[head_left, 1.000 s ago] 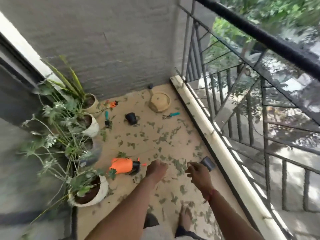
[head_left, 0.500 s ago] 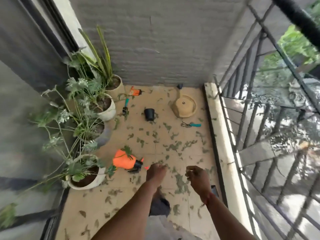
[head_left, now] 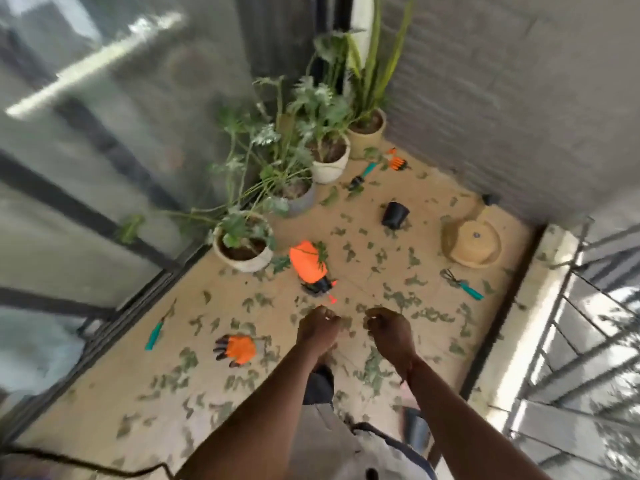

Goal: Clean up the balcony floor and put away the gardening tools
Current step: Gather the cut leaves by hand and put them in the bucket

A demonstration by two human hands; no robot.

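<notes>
Both arms are reaching out over the floor, which is lying strewn with leaves. The left hand is clenching into a loose fist with nothing showing in it. The right hand, just beside it at three o'clock, is curling too; through the blur I cannot tell whether it is pinching anything.

At eight o'clock from the hands a glove is lying flat, with a teal-handled tool farther out at nine. At twelve, just beyond the left hand, the sprayer is lying on its side, its nozzle pointing back toward the hands. At two o'clock a rake is lying near the kerb, and beyond it a hat is sitting on the floor. Farther off at one o'clock a black pot is lying tipped over. Past it a trowel and a second glove are lying near the wall. Planters are standing in a row from eleven toward twelve along the door.
</notes>
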